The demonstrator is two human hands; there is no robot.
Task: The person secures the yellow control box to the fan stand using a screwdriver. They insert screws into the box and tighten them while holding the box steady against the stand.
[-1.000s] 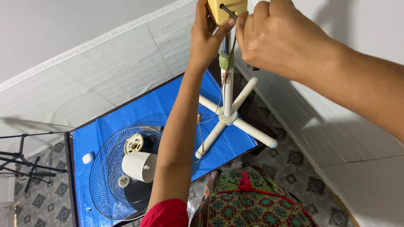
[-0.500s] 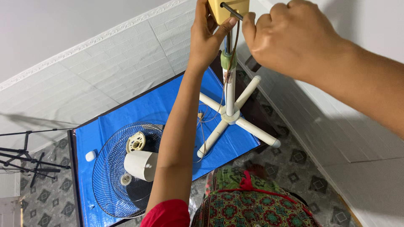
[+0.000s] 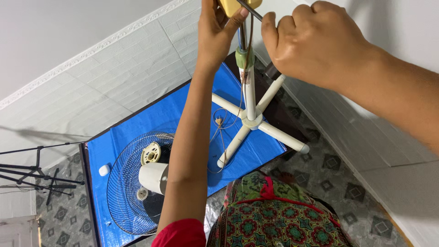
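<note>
Yellowish plastic, the fan's head block (image 3: 233, 5), sits atop the white pole (image 3: 249, 91) at the frame's top edge, with the left hand (image 3: 217, 34) clamped around it and the right hand (image 3: 315, 43) closed on a dark screwdriver shaft (image 3: 250, 11) angled into it. Below, the cross-shaped base (image 3: 256, 126) stands on a blue tarp (image 3: 137, 128), a thin cord (image 3: 222, 132) dangling beside the pole. The left forearm hides part of the wire fan guard (image 3: 128, 187), where a cream motor cover (image 3: 153, 177) lies.

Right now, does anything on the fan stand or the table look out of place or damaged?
Yes. Thin loose wires hang from the top of the stand pole and trail over the cross base, unconnected. The wire guard lies flat on the blue sheet, with the cream motor cover on it.
</note>
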